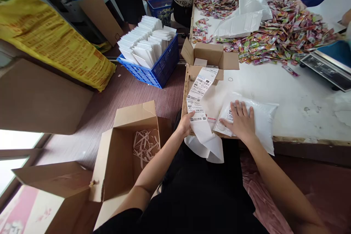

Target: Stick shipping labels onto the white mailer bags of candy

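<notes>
My left hand point(186, 122) pinches the edge of a long strip of printed labels point(197, 97). The strip runs up to a small open carton point(207, 53) on the table, and its blank white end curls down over the table's front edge. My right hand point(242, 119) lies flat with fingers spread on a plump white parcel point(264, 117), over a label that is partly hidden. The parcel lies at the table's front edge, with one corner hanging past it.
Many small colourful packets point(290, 25) and white bags point(251, 3) cover the table's far side, near a scale point(329, 65). Left of the table are a blue basket point(164, 64) of white envelopes and an open carton point(117, 153) with paper strips. Other people are beyond.
</notes>
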{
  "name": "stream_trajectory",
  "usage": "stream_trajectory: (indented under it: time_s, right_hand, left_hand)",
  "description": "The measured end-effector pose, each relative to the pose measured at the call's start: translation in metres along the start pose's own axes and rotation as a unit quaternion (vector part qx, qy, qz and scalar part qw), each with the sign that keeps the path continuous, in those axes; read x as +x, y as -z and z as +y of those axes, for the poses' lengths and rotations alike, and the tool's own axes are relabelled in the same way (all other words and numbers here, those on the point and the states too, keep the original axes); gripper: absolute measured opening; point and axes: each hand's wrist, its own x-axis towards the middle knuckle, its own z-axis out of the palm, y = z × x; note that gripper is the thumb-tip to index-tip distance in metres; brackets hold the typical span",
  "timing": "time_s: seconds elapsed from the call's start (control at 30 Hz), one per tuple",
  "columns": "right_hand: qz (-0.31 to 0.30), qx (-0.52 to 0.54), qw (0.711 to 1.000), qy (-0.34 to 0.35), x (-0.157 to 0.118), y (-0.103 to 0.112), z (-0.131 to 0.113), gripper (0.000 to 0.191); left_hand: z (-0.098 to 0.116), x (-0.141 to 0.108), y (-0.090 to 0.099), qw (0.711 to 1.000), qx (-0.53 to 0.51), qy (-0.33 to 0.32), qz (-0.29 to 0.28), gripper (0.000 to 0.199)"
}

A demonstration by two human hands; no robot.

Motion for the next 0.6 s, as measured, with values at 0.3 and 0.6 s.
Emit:
stream_trajectory:
  time_s: [0.3, 0.6]
  right_hand:
    - [-0.028, 0.302, 0.953, 0.022, -0.071, 0.037, 0.02, 0.055]
    - [0.074, 0.462, 0.78, -0.415, -0.048, 0.0, 0.079, 0.1]
  left_hand:
    - [-0.004, 0.005, 0.008, 1.0, -0.024, 0.013, -0.003, 0.04]
    - [-0.009, 0.009, 0.012, 0.999, -0.029, -0.01, -0.016, 0.034]
